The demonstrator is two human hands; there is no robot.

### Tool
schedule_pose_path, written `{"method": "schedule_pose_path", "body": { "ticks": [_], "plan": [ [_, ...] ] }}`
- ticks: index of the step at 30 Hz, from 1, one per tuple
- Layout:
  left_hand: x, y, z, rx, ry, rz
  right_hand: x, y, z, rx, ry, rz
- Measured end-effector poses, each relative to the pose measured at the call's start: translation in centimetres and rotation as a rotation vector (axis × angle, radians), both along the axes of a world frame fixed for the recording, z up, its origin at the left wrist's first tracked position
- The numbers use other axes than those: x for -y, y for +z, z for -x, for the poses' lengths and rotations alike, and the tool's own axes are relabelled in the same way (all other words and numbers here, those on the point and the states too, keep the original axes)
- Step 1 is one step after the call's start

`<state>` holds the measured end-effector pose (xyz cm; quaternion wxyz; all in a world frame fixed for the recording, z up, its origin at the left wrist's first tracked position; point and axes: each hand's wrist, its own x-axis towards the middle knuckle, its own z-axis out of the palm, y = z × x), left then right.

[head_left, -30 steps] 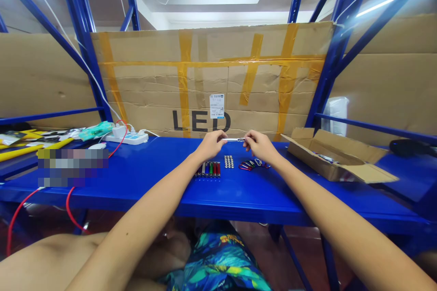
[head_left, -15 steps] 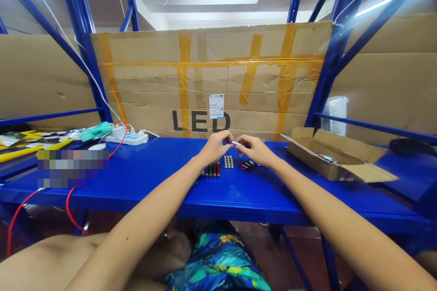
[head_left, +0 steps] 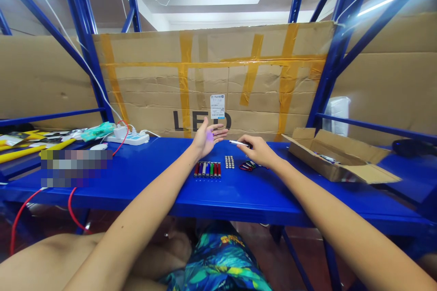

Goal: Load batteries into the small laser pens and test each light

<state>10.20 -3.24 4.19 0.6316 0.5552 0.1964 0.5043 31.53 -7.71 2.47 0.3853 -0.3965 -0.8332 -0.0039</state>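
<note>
My left hand [head_left: 206, 137] is raised above the blue table [head_left: 143, 177] with its palm open and fingers spread; a purple light spot shows on the palm. My right hand [head_left: 256, 149] grips a small silver pen light [head_left: 238, 143] that points left at that palm. Below the hands lie a row of several coloured pen lights [head_left: 207, 169], a small block of button cells [head_left: 229, 161] and a heap of coloured clips [head_left: 248, 165].
An open cardboard box [head_left: 337, 159] lies at the right. A white power strip [head_left: 128, 137] with red cables, a teal packet [head_left: 96, 131] and yellow items sit at the left. Taped cardboard marked LED [head_left: 211, 82] backs the table between blue rack posts.
Both hands held the silver pen light together before. My left hand has let go and opened, palm toward the light; my right hand keeps the light, and a purple spot now shows on the palm.
</note>
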Motion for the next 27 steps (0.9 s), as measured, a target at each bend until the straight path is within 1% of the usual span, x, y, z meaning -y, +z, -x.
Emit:
{"method": "schedule_pose_path", "body": {
  "ticks": [5, 13, 16, 23, 27],
  "plan": [
    [-0.21, -0.14, 0.41, 0.004, -0.02, 0.027, 0.41, 0.21, 0.22, -0.006, 0.012, 0.007],
    [-0.32, -0.36, 0.38, -0.044, -0.025, -0.008, 0.7, 0.43, 0.24, 0.026, 0.063, 0.024],
    [-0.11, -0.32, 0.29, -0.061, -0.026, -0.002, 0.68, 0.35, 0.25, 0.02, 0.052, 0.045],
    [-0.04, -0.25, 0.21, -0.09, -0.026, 0.009, 0.4, 0.37, 0.06, -0.003, 0.065, 0.013],
    [-0.06, -0.2, 0.3, -0.094, -0.029, 0.016, 0.39, 0.43, -0.05, -0.028, 0.048, 0.02]
  ]
}}
